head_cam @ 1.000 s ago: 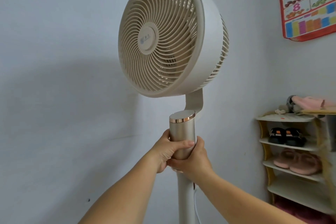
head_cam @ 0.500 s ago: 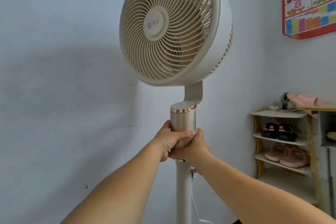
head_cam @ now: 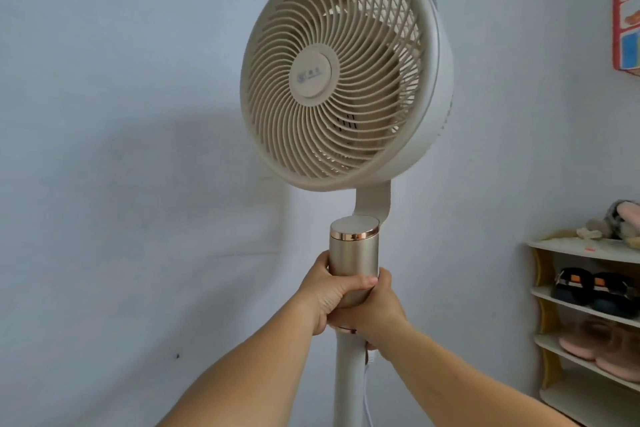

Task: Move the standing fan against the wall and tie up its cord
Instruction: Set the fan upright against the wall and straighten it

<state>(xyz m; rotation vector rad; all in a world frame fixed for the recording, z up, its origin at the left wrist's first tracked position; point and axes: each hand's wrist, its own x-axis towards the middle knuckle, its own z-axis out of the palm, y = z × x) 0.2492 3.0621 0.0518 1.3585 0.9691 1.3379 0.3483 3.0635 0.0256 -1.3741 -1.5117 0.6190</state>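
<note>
Both hands are wrapped round the gold cylinder (head_cam: pixel 352 267) just under the head of the standing fan (head_cam: pixel 343 73), which fills the middle of the frame. The left hand (head_cam: pixel 327 291) has its thumb laid across the front and its fingers curled behind; the right hand (head_cam: pixel 379 308) grips just below and to the right, fingers closed round the back.

The head looks heavy and sits high above the grip, so I'd guess a quick shove could tip it into the wall (head_cam: pixel 121 114) right behind it. The base is out of the frame, so I can't tell whether it is on the floor. The white cord (head_cam: pixel 365 392) hangs loose beside the pole (head_cam: pixel 348 381) at the bottom centre; it could snag underfoot or get pinned under the base before it is tied.

The wall is plain, pale and scuffed. At lower right a shoe rack (head_cam: pixel 585 250) holds sandals and pink slippers; a colourful chart (head_cam: pixel 627 7) hangs at upper right.
</note>
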